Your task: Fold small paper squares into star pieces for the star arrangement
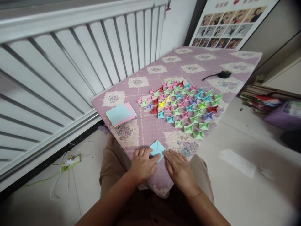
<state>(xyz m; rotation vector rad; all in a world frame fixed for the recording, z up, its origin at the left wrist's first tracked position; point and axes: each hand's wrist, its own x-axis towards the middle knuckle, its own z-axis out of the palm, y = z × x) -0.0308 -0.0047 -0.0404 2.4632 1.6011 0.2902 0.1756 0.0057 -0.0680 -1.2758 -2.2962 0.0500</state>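
Note:
A light blue sheet of folding paper [157, 148] lies flat near the table's close corner, folded into a small diamond with a crease line from its top point. My left hand [143, 163] holds its left side, fingers curled at the edge and thumb pressed on the lower part. At the right corner, the fingertips of my right hand [180, 168] are together and pinch the paper's edge. What lies under those fingertips is hidden. Farther back stand rows of several small folded paper pieces [176, 111] in green, pink, blue, red, yellow and purple.
To the left on the table is a stack of coloured paper sheets [119, 114], blue on top. A black object with a cable [224, 74] sits toward the back right. White radiator bars [98, 47] run along the table's left edge. A power strip [71, 161] lies on the floor.

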